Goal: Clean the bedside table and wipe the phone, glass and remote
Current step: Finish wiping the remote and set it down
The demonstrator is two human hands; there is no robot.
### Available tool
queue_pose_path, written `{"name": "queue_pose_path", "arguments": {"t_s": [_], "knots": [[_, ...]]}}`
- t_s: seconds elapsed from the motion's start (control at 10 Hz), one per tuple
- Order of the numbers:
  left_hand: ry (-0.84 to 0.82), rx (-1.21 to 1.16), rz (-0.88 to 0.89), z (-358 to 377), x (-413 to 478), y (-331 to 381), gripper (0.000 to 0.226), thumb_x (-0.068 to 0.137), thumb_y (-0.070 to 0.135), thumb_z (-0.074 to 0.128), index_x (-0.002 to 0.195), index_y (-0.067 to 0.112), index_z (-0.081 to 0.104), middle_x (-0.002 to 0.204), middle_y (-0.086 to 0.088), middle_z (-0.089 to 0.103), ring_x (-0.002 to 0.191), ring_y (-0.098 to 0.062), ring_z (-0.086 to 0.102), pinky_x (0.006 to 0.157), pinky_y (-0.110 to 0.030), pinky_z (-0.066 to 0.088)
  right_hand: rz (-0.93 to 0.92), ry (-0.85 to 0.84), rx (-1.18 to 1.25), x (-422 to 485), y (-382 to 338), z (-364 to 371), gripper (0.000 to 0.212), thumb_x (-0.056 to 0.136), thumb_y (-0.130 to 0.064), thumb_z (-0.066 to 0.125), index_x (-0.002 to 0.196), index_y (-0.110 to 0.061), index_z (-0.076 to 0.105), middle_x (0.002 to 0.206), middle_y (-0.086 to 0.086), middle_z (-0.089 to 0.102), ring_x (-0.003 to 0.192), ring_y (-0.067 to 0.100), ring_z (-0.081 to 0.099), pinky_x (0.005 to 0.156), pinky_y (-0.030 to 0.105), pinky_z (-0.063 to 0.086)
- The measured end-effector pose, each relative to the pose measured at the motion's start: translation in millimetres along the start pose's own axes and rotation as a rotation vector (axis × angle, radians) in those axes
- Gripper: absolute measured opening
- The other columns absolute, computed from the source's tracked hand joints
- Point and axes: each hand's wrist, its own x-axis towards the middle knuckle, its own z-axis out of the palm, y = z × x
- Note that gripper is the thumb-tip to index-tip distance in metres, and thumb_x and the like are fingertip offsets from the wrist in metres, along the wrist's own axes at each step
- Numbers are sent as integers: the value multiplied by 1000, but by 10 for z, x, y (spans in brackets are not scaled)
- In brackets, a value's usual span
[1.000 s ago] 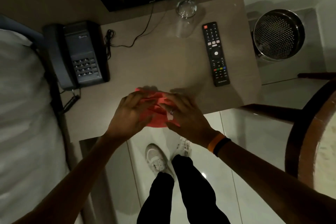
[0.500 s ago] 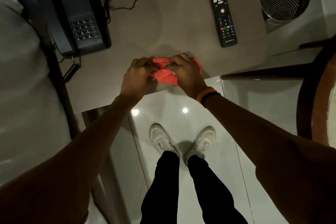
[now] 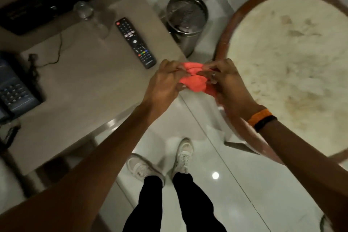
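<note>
Nearest to me are the person's legs in black trousers and two white sneakers (image 3: 181,156) planted on the glossy pale floor (image 3: 207,203), where a ceiling light glints. Above them both bare forearms reach forward, the right one wearing an orange wristband (image 3: 257,116) with a black band just beside it. The left hand (image 3: 163,84) and the right hand (image 3: 228,88) meet in the air over the floor, just off the near right corner of the bedside table (image 3: 90,88), and between them they hold a bunched red cloth (image 3: 192,79). The fingers of each hand are curled in and pinching the cloth's folds, thumbs pressed against the fabric from their own sides; a ring shows on the right hand. The cloth is not touching the table. Farther on, the black remote (image 3: 136,42) lies flat on the table's right part, angled, with coloured buttons toward its near end. The clear glass (image 3: 88,15) stands just beyond and to the left of it, near the back edge. The dark phone (image 3: 14,90) sits at the table's far left, partly cut off, its cord (image 3: 54,52) trailing toward a black wall panel (image 3: 45,2). Off the table's right side stands a metal mesh bin (image 3: 187,22) on the floor, and to the right a round pale table with a wooden rim (image 3: 282,66).
</note>
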Motion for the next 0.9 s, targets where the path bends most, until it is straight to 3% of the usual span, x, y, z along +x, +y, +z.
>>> {"name": "queue_pose_path", "arguments": {"t_s": [0.1,0.2,0.3,0.4,0.5,0.6,0.8,0.9], "knots": [[-34,-71,141,246,376,529,27,84,4,70,109,9,77,117,-12,69,113,-34,59,89,-39,54,54,79,-172,-334,357,-485,36,85,-13,78,121,-11,73,121,17,65,109,42,57,92,52,51],[-148,-86,360,642,808,1092,29,82,2,70,109,11,78,115,-9,69,115,-29,57,96,-36,51,143,157,-282,-908,826,-921,37,87,-19,73,123,-12,72,118,15,65,105,39,55,87,52,51],[-331,-40,459,930,1005,1310,39,79,12,78,118,16,74,126,-5,66,124,-28,51,103,-41,47,273,205,-287,-1250,1062,-994,41,86,-27,64,125,-16,70,123,12,65,110,38,56,90,51,49],[-478,228,589,1329,1011,1400,60,89,54,59,140,23,58,152,-4,49,147,-30,33,119,-45,30,401,196,-318,-1541,1297,-772,48,93,-39,57,137,-18,61,145,10,55,131,34,52,104,48,45],[-451,444,644,1557,881,1359,64,100,56,28,154,23,38,164,-4,30,154,-29,19,125,-48,19,389,177,-325,-1618,1393,-522,52,103,-34,51,151,-13,45,161,13,38,149,32,36,120,50,33],[-327,577,659,1764,741,1255,60,107,47,19,160,19,18,168,-7,17,156,-32,11,125,-52,17,371,163,-396,-1662,1498,-245,56,109,-33,36,161,-17,20,170,7,14,159,24,9,130,49,13],[-324,594,654,1689,755,1320,61,107,46,22,159,14,19,168,-11,16,156,-34,10,124,-53,17,404,170,-377,-1636,1476,-278,59,108,-44,28,161,-19,17,171,4,14,159,21,6,131,47,10],[-221,562,543,1509,739,1399,65,106,48,26,160,12,16,169,-12,11,156,-33,6,125,-53,14,410,225,-376,-1461,1319,-435,61,108,-49,27,161,-22,17,170,5,14,159,21,6,131,47,7]]}}
